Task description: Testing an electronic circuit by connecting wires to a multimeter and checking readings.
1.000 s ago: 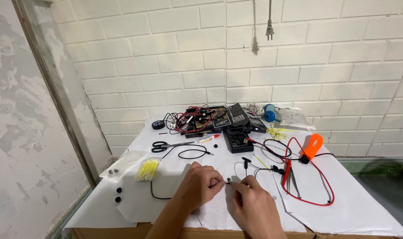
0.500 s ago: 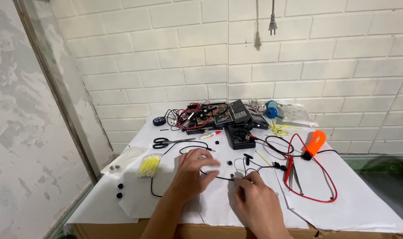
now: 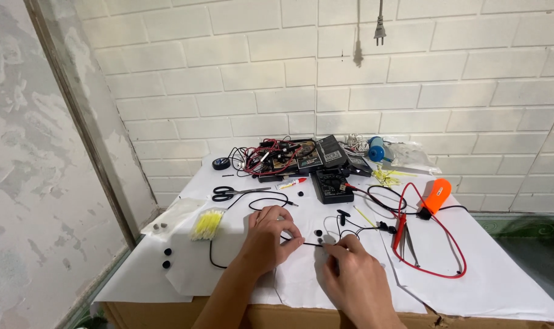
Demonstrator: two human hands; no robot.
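Black thin cable (image 3: 307,243) pinched taut between left hand (image 3: 268,236) and right hand (image 3: 350,274) grips.

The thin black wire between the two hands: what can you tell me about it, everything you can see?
The thin black wire looks like a slim, flexible, rubber-coated lead. It lies on the white paper covering the table, stretched nearly straight between the hands. The left hand pinches one end with its fingertips; the right hand pinches the other, where a small dark piece sits. Beyond the left hand it seems to run on into a loose loop curving toward the table's near edge, though whether that is the same wire is hard to tell.
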